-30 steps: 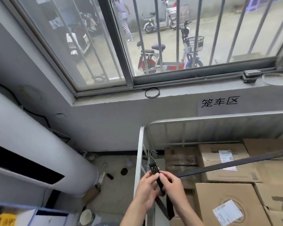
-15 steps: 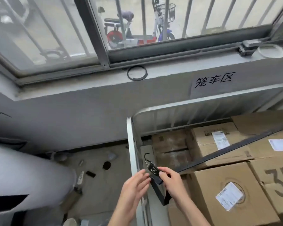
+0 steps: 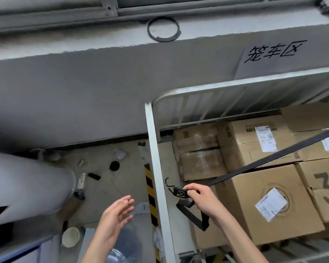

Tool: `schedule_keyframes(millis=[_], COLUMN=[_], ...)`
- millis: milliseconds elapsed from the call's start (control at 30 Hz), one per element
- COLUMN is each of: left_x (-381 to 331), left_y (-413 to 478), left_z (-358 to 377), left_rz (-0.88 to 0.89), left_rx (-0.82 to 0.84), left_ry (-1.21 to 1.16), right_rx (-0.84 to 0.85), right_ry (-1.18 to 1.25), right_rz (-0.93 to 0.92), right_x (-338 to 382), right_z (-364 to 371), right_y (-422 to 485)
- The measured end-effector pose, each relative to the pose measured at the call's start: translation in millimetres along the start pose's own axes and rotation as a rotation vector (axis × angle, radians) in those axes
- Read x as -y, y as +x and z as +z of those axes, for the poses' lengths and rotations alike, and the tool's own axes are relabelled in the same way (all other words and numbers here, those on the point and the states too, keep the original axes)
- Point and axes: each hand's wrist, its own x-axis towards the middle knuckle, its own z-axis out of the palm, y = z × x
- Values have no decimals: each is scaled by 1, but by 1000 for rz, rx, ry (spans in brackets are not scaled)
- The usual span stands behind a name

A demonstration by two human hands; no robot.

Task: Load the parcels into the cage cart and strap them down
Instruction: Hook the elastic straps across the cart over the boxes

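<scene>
A grey metal cage cart (image 3: 154, 149) stands against the wall, packed with several brown cardboard parcels (image 3: 264, 202). A black strap (image 3: 270, 158) runs taut across the parcels from the upper right down to my right hand (image 3: 201, 200). That hand is closed on the strap just behind its buckle and metal hook (image 3: 169, 185), which hangs free inside the cart's left rail. A loose loop of strap dangles under the hand. My left hand (image 3: 116, 215) is open, outside the rail, holding nothing.
A large white cylinder (image 3: 27, 185) lies at the left. Small litter and a black disc (image 3: 114, 165) dot the floor. A yellow-black striped strip (image 3: 150, 188) runs beside the cart rail. A white cup (image 3: 71, 237) stands below. The window ledge carries a black ring (image 3: 163, 29).
My left hand has let go of the strap and moved left, outside the rail. My right hand keeps the strap end. The view has tilted downward.
</scene>
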Motion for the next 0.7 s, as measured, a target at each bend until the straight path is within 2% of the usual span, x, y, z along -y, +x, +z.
schedule_keyframes(millis=[200,533,700], left_x=[12,24,17], left_y=[15,16,17], left_z=[14,-5,3], left_rz=[-5,59,50], left_rx=[83,112,191], left_ry=[72,-53,-85], right_rx=[162,194,216], right_ry=[-85,-91,-117], right_rz=[-44,-53,-54], right_x=[3,12,14], right_z=[23,39,40], right_y=[6,14,16])
